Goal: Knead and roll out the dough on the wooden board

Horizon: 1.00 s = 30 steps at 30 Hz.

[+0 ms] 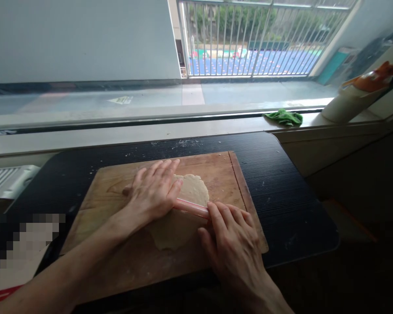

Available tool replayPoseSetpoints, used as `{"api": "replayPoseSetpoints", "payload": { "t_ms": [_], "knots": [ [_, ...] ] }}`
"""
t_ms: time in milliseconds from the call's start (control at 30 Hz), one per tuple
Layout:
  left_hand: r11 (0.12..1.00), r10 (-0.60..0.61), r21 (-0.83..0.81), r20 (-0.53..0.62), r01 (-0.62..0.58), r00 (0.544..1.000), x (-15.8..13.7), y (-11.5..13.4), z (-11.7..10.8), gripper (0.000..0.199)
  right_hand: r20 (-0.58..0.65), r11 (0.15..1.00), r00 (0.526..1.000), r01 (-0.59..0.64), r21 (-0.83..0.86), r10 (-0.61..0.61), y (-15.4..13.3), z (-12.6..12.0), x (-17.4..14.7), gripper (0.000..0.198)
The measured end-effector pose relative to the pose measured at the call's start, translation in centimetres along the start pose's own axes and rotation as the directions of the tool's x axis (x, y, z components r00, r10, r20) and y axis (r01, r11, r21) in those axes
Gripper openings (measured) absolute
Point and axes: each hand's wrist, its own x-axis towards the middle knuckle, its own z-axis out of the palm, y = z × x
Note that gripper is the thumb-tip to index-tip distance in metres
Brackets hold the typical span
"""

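Observation:
A rolling pin (192, 208) lies across a thin, flattened sheet of dough (194, 187) with an uneven edge. My left hand (155, 189) rests flat over the pin's left part, fingers stretched out and pointing away from me. A brownish end of the pin pokes out beyond that hand. On the right part of the pin lies my right hand (231, 231), its fingers extended over it and the thumb spread apart. Both palms hide much of the pin. The dough shows on its far and near sides, on a wooden cutting board (94, 213).
The board sits on a black table (281, 209) dusted with flour. Beyond it, a windowsill (216, 127) carries a green cloth (284, 117) and a pale container (342, 104) with an orange animal-shaped top. A white slatted object (9, 181) stands at the left.

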Motion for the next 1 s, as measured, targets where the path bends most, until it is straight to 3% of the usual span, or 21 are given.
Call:
{"api": "replayPoseSetpoints", "payload": {
  "t_ms": [100, 200, 433, 500, 633, 733, 833, 1000],
  "knots": [
    [0.999, -0.04, -0.012, 0.096, 0.041, 0.995, 3.0, 0.4, 0.1, 0.062, 0.013, 0.999, 0.999, -0.03, -0.013, 0.03, 0.6, -0.5, 1.3, 0.031],
    [0.999, -0.032, -0.023, 0.107, 0.035, 0.994, 3.6, 0.6, 0.0, 0.061, 0.023, 0.999, 0.999, -0.038, -0.025, 0.038, 0.5, -0.5, 1.3, 0.03],
    [0.997, 0.071, -0.014, -0.131, -0.073, 0.989, -3.7, -0.4, -0.3, 0.051, -0.042, 0.999, 0.999, -0.025, -0.042, 0.023, -0.9, 0.4, -1.3, 0.031],
    [0.996, 0.084, -0.016, -0.132, -0.087, 0.988, -4.7, -1.0, -0.4, 0.05, -0.028, 0.999, 1.0, -0.011, -0.031, 0.01, -0.8, 0.2, -1.2, 0.029],
    [0.995, 0.01, -0.104, -0.019, -0.012, 1.0, -2.5, -1.1, -0.6, 0.054, 0.0, 0.999, 1.0, 0.008, -0.032, -0.008, -0.2, -0.7, 0.1, 0.026],
    [0.985, -0.043, -0.169, -0.092, 0.027, 0.995, 0.7, 0.5, -0.5, 0.055, -0.017, 0.999, 1.0, -0.018, -0.035, 0.018, 0.2, -0.9, 0.9, 0.026],
    [0.988, 0.008, -0.148, -0.219, -0.042, 0.976, 1.5, 2.0, -0.4, 0.048, -0.004, 0.999, 0.999, -0.045, -0.026, 0.045, 0.2, -0.5, 0.6, 0.025],
    [0.967, 0.17, -0.134, -0.283, -0.214, 0.944, -1.5, 1.5, -0.6, 0.041, 0.027, 0.999, 0.999, -0.034, -0.028, 0.035, -0.2, 0.4, -0.6, 0.036]
  ]
}}
